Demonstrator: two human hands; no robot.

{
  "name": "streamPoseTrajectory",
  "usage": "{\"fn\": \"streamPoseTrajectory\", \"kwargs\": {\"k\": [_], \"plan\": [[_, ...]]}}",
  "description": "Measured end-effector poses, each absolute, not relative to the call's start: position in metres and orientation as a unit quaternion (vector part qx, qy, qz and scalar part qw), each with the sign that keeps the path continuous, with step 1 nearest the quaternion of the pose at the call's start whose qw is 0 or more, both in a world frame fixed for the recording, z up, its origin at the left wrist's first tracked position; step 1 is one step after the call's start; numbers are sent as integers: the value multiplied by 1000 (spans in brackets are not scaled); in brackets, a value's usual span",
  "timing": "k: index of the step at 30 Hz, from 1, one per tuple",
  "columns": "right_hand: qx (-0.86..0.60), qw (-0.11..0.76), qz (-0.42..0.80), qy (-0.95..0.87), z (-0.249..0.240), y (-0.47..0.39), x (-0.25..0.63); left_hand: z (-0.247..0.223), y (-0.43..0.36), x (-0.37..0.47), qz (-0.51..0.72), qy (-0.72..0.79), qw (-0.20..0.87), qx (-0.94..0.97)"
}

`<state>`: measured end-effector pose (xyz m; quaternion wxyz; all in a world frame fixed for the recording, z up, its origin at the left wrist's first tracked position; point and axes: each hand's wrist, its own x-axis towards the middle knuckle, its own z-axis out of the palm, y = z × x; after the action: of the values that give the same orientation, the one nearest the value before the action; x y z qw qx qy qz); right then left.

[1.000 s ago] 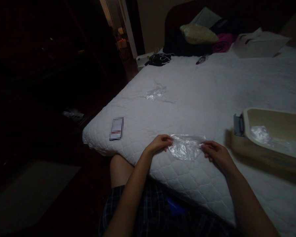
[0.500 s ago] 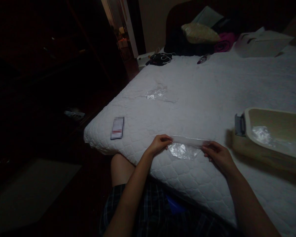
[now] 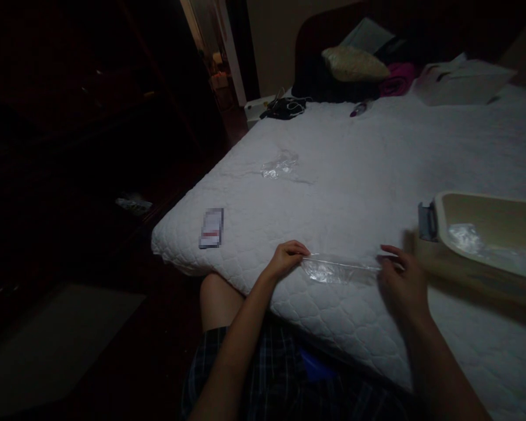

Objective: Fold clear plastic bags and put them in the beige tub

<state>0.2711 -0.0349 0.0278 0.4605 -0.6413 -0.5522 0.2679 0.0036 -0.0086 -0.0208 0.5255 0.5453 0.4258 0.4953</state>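
The clear plastic bag (image 3: 326, 272) looks part-folded, a narrow strip between the hands: left hand (image 3: 289, 256) pinching one end, right hand (image 3: 404, 283) at the other, its hold unclear; beyond the grip, crumpled clear plastic (image 3: 278, 168) lies unfolded

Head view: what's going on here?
A person's left hand pinches one end of a thin, clear plastic sheet over a white quilted bed cover. The right hand is at the other end; whether it grips is unclear. An open, cream plastic bin stands to the right, with crumpled clear plastic inside.
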Motion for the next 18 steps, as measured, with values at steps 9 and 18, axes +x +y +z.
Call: {"fn": "streamPoseTrajectory", "kwargs": {"k": [9, 18], "plan": [[-444, 301, -67, -842, 52, -54, 205, -12, -12, 5, 498, 423, 515, 554], [-416, 263, -104, -864, 15, -62, 202, -5, -13, 1, 477, 425, 515, 571]]}}
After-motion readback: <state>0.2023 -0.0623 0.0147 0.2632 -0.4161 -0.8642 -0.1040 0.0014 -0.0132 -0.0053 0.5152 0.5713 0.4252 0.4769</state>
